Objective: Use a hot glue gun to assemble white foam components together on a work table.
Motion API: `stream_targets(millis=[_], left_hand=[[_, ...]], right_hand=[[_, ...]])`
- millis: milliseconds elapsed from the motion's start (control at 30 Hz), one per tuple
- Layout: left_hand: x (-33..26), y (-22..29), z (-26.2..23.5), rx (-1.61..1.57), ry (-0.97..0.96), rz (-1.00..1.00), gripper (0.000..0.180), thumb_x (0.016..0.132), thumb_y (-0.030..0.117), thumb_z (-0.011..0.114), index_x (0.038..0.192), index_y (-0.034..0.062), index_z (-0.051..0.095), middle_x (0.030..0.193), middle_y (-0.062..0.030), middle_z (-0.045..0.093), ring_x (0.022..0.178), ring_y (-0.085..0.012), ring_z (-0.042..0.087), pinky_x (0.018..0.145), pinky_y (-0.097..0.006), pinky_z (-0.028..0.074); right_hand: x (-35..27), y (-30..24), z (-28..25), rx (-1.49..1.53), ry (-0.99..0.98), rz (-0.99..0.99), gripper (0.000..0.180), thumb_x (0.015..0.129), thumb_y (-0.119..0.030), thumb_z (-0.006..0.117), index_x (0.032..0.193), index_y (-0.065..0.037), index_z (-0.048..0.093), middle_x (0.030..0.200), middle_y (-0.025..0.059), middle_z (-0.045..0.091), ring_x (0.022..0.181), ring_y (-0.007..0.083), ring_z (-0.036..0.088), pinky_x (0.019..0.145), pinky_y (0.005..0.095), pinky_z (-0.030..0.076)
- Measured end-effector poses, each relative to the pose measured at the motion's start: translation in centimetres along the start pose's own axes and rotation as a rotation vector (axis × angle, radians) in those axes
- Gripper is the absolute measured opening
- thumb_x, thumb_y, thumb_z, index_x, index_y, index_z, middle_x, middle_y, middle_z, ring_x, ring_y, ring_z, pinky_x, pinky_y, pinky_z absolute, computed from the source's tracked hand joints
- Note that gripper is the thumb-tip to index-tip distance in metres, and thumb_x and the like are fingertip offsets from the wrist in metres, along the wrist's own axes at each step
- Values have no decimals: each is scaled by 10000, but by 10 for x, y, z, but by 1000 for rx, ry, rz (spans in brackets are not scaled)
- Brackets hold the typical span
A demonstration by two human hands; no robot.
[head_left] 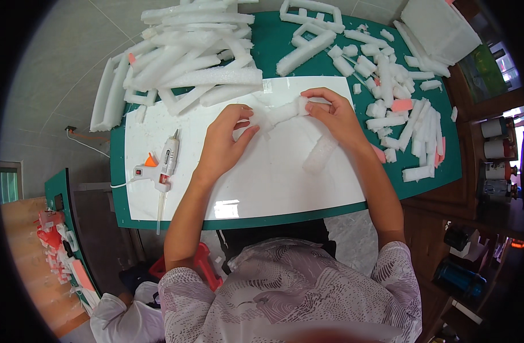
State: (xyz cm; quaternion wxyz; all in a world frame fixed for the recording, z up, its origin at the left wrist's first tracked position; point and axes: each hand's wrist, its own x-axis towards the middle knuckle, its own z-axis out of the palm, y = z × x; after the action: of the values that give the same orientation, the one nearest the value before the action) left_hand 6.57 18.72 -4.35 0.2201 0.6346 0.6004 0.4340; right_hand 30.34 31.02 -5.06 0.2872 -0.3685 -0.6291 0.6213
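Observation:
Over the white board [262,177], a white foam piece [286,112] stretches between my two hands. My left hand [230,137] curls round its left end, thumb and fingers bent; the white foam blurs into the board there, so the exact contact is hard to see. At its right end, my right hand [333,114] pinches the foam between thumb and fingers. A short foam strip [320,153] slants down from just below my right hand; whether it is joined to the held piece I cannot tell. To the left of my left hand lies a glue gun [166,163] with an orange trigger.
A tall pile of foam strips and frames [199,57] stands at the far left. Loose foam scraps [396,86], some pink, cover the right side of the green table [262,34]. A white foam block [439,31] is at the far right. Another person's sleeve [130,317] shows lower left.

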Motion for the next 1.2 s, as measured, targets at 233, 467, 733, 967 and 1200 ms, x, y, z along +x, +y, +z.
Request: stream_targets(millis=[233, 467, 733, 967, 1200], left_hand=[[0, 1, -1, -6, 17, 17, 275, 853, -16, 698, 1113, -11, 611, 1164, -123, 636, 1023, -224, 658, 890, -320, 565], [2, -3, -7, -34, 17, 24, 255, 875, 3, 689, 1119, -7, 613, 1178, -146, 633, 1014, -280, 670, 900, -343, 572], [4, -6, -6, -41, -14, -43, 247, 882, -4, 677, 1120, -15, 609, 1189, -149, 634, 1015, -282, 673, 899, -340, 570], [3, -7, -4, -28, 9, 5, 230, 884, -7, 672, 1102, -20, 601, 1187, -156, 629, 1002, -294, 666, 888, -335, 569], [2, -4, -4, -19, 9, 8, 230, 888, -3, 669, 1106, -12, 599, 1196, -149, 628, 1003, -297, 665, 886, -340, 566]], right_hand=[[2, 0, 5, -44, 110, -259, 256, 921, -86, 655, 1170, -26, 649, 1044, 67, 670, 971, 113, 612, 845, 227, 481], [-2, -6, 1, -21, 52, -60, 261, 923, -97, 654, 1177, -34, 649, 1027, 61, 664, 961, 116, 615, 840, 230, 483], [0, -4, 0, -50, 47, -48, 275, 921, -78, 638, 1192, -33, 639, 1023, 58, 667, 931, 110, 627, 827, 223, 488], [4, -1, -6, 169, 177, -261, 303, 936, -35, 589, 1238, -23, 600, 1171, 85, 652, 993, 131, 634, 851, 254, 518], [4, -2, -12, 49, 165, -209, 266, 960, -49, 580, 1226, -43, 597, 1295, 67, 612, 1012, 129, 629, 683, 230, 528]])
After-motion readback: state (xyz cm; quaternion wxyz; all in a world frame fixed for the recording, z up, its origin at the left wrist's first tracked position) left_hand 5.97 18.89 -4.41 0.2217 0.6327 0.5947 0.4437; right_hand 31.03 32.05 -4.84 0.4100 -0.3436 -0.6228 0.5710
